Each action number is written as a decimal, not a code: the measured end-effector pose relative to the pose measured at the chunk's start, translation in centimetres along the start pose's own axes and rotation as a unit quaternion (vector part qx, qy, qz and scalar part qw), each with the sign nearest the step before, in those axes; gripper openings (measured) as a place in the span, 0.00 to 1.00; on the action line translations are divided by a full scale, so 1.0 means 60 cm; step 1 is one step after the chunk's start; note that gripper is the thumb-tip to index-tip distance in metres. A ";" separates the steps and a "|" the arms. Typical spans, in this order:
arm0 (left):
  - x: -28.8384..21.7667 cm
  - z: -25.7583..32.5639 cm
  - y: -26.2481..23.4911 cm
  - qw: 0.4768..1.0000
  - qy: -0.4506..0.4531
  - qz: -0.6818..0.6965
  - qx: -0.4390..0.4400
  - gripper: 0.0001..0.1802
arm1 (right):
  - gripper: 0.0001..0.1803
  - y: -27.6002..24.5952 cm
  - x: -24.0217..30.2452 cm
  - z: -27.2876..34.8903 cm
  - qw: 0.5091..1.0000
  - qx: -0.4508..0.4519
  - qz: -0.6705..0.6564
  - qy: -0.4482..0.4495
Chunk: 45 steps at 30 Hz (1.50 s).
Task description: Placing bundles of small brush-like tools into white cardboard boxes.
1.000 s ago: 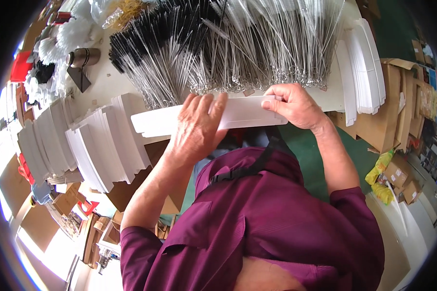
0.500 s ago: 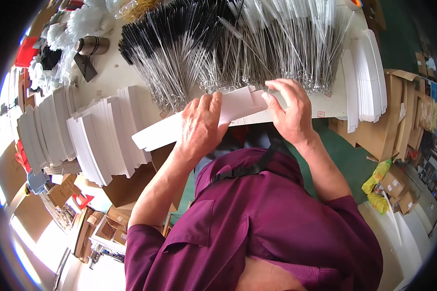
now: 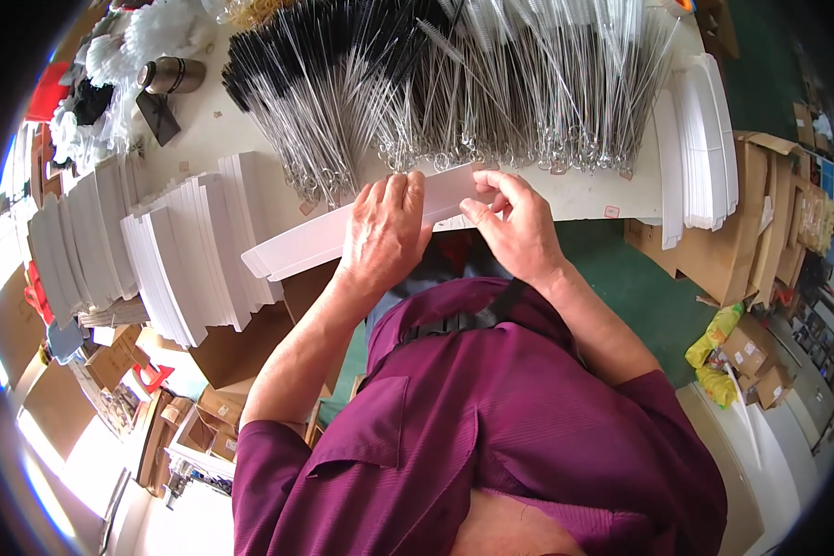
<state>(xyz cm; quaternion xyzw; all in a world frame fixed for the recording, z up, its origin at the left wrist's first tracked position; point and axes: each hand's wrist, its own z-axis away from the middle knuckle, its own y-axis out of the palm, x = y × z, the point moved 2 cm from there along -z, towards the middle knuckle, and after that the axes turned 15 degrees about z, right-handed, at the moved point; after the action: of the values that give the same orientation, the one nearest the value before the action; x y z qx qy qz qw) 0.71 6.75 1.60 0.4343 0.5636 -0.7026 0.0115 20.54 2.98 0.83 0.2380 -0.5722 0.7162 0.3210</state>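
Observation:
A long, narrow white cardboard box (image 3: 298, 248) lies slantwise at the table's near edge, its left end sticking out over the edge. My left hand (image 3: 383, 227) is wrapped over its middle and grips it, fingers on the far side. At the box's right end my right hand (image 3: 517, 227) has its fingers curled, with thumb and forefinger at the end flap. The fingertips partly hide that end. Just beyond the box lie many thin wire brushes with looped ends, black-bristled ones (image 3: 296, 102) to the left and white-bristled ones (image 3: 565, 93) to the right.
Stacks of flat white boxes stand at the left (image 3: 190, 250) and at the right (image 3: 700, 139). A metal flask (image 3: 171, 75) lies at the back left beside a dark flat piece (image 3: 158, 117) and clear plastic bags (image 3: 162, 42). Brown cartons (image 3: 737, 222) stand right of the table.
My right hand has moved left onto the box's right end, and the flap that stuck out there no longer shows. My left hand keeps its hold.

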 end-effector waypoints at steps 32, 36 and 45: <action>0.026 0.008 0.030 0.997 -0.005 0.080 0.009 0.34 | 0.29 -0.058 0.012 -0.015 0.991 0.009 0.093 -0.096; 0.005 -0.010 0.030 0.991 -0.013 0.116 0.068 0.33 | 0.35 -0.025 0.016 -0.012 0.936 0.052 0.262 -0.228; 0.015 0.024 0.021 0.986 -0.038 0.138 0.085 0.36 | 0.34 -0.023 -0.023 -0.006 0.935 0.142 0.230 -0.231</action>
<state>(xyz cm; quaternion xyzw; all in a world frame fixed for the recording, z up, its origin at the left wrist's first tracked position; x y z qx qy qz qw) -0.07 5.57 0.06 0.4804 0.4358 -0.7554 0.0931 22.50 3.26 0.67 0.3017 -0.5617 0.7697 -0.0306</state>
